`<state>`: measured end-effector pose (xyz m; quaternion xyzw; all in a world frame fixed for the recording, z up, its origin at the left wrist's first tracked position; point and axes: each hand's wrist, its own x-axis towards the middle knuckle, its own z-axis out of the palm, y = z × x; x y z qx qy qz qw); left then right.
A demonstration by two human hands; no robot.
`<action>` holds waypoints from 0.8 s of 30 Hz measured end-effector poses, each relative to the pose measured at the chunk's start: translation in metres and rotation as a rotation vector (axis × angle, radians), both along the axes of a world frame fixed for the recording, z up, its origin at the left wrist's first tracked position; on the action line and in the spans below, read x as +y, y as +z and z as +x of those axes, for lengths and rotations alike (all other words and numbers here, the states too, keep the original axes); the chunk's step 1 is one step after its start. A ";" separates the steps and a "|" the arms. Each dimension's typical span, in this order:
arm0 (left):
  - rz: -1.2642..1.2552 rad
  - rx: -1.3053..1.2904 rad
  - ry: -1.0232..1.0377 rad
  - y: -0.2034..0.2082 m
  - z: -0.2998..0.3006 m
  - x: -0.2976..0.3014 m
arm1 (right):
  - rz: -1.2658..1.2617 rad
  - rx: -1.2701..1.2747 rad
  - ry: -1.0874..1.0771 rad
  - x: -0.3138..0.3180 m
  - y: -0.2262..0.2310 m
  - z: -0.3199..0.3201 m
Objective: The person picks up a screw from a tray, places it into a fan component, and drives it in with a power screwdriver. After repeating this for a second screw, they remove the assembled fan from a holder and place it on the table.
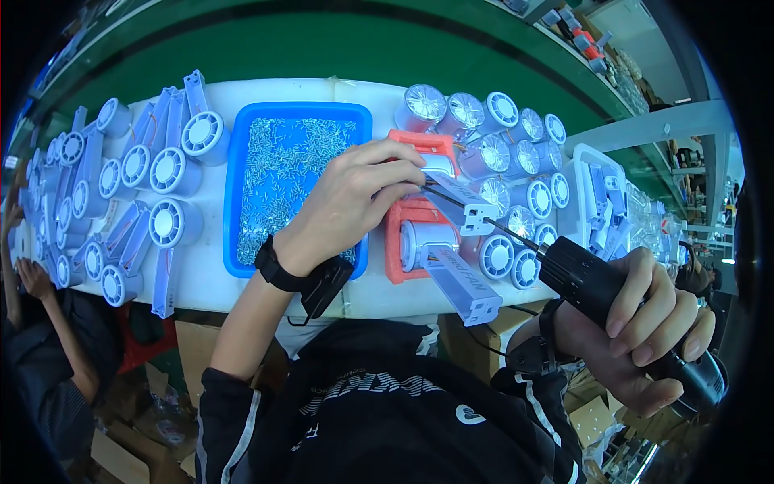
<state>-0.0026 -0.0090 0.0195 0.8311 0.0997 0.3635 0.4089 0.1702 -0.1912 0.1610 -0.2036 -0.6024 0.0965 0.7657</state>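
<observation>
My right hand (653,323) is wrapped round a black electric screwdriver (584,278), its long thin bit pointing left over the white handle (459,202) of a small fan. At the tip of the bit, the thumb and fingers of my left hand (367,189) are pinched together; what they hold is too small to tell. That fan lies in the upper part of an orange-red cradle (395,256). Below it, a second fan (463,286) rests in the cradle with its handle toward me. Partly under my left wrist stands a blue tray (364,129) of loose screws (278,177).
Several white fans (165,173) lie on the white table (347,90) at left. More fan heads (492,153) stand in rows at right, beside a white bin (601,194) of handle parts. Another person's hand (34,278) shows at the far left. Cardboard boxes (197,355) sit below the table.
</observation>
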 end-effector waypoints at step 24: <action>0.115 -0.012 0.027 -0.005 -0.001 0.000 | -0.036 -0.003 -0.027 -0.001 0.005 -0.007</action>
